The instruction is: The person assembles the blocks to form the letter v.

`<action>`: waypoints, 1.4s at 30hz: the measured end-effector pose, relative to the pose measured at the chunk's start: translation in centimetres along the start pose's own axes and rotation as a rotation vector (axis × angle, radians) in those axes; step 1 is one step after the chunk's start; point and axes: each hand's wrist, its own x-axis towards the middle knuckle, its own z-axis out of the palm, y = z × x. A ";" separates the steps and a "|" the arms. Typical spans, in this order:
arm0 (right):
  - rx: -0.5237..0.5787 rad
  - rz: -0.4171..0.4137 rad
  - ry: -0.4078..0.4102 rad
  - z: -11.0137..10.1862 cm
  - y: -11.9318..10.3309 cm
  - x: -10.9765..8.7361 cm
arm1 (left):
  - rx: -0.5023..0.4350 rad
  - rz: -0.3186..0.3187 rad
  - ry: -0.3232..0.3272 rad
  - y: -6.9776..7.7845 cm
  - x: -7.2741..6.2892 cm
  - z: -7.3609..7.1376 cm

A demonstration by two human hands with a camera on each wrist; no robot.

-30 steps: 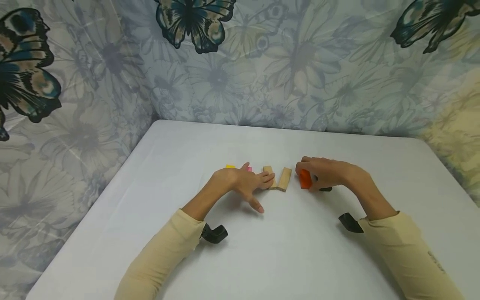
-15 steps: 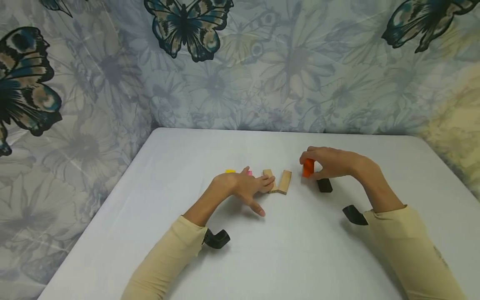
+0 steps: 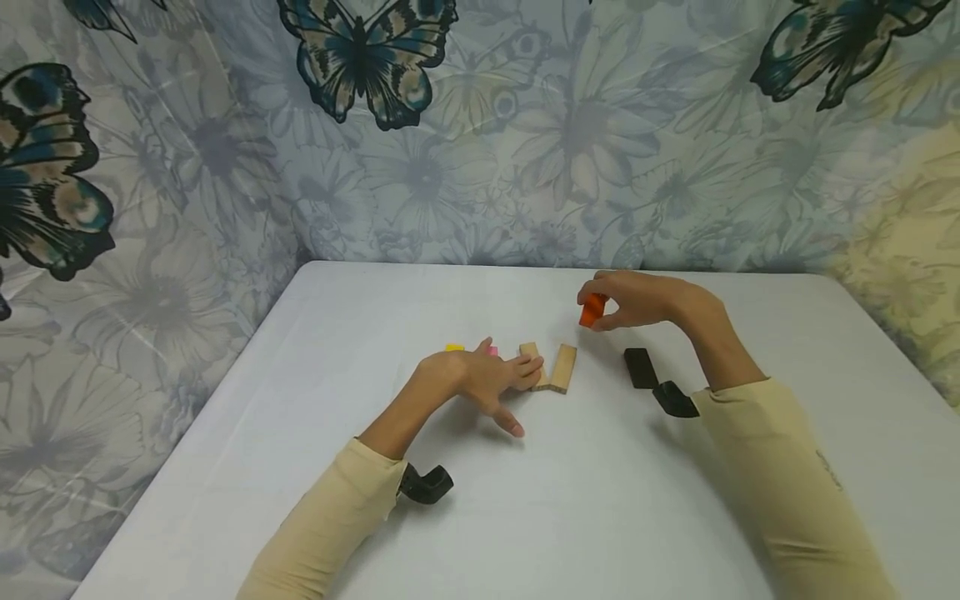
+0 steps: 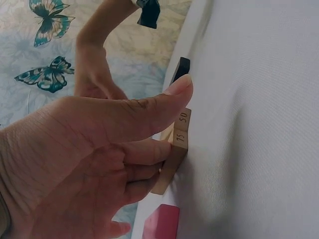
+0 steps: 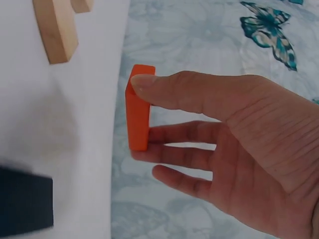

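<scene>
My right hand (image 3: 637,298) pinches an orange block (image 5: 138,117) between thumb and fingers, held above the far part of the table. My left hand (image 3: 483,375) reaches over the blocks at the middle, its thumb spread apart. Its fingertips touch a wooden block (image 4: 173,162) marked 15. A second wooden block (image 3: 563,368) marked 50 lies against it, the two meeting at their near ends. A pink block (image 4: 162,222) sits left of these, and a yellow block (image 3: 454,347) further left; my left hand partly covers both in the head view.
A black block (image 3: 640,368) lies flat on the white table (image 3: 570,500), right of the wooden pair. Butterfly-patterned cloth (image 3: 450,183) hangs behind the table and along its left side. A dark wrist mount (image 3: 426,484) sticks out under each sleeve.
My right hand has lifted the orange block from beside the black block and carried it away from me, then leftward. The black block has come into full view. My left hand stays in place.
</scene>
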 end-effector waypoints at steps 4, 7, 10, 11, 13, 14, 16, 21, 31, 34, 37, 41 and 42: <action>0.000 0.007 -0.030 0.5 0.2 1.4 | -0.007 -0.001 0.001 0.0 0.1 0.2; -0.006 0.011 -0.044 1.0 0.5 2.1 | -0.009 0.006 -0.003 0.0 0.2 0.2; -0.013 0.034 -0.053 1.5 0.6 2.7 | -0.005 0.006 0.007 0.0 0.1 0.2; -0.016 0.038 -0.056 1.7 0.6 2.9 | -0.001 0.004 0.010 0.0 0.1 0.2; -0.015 0.058 -0.069 2.1 0.6 3.2 | 0.003 -0.001 0.011 0.0 0.0 0.2; -0.018 0.069 -0.077 2.3 0.6 3.3 | 0.003 -0.001 0.012 0.0 -0.1 0.2; -0.029 0.089 -0.094 2.7 0.6 3.5 | 0.003 0.001 0.007 0.1 -0.2 0.2; -0.036 0.144 -0.129 3.2 0.6 3.8 | 0.005 0.010 0.018 0.1 -0.1 0.3; -0.046 0.036 -0.114 3.2 0.8 3.3 | 0.026 0.001 0.017 -0.1 0.0 0.1; -0.056 -0.001 -0.099 3.2 0.8 3.4 | 0.029 0.002 0.023 0.0 0.0 0.0; -0.062 -0.019 -0.097 3.3 0.7 3.5 | 0.036 -0.004 0.026 0.1 0.0 0.1; -0.069 -0.020 -0.106 3.4 0.4 3.6 | 0.039 -0.008 0.020 0.1 0.1 0.1; -0.071 -0.016 -0.110 3.4 0.4 3.5 | 0.036 -0.007 0.022 0.1 0.1 0.1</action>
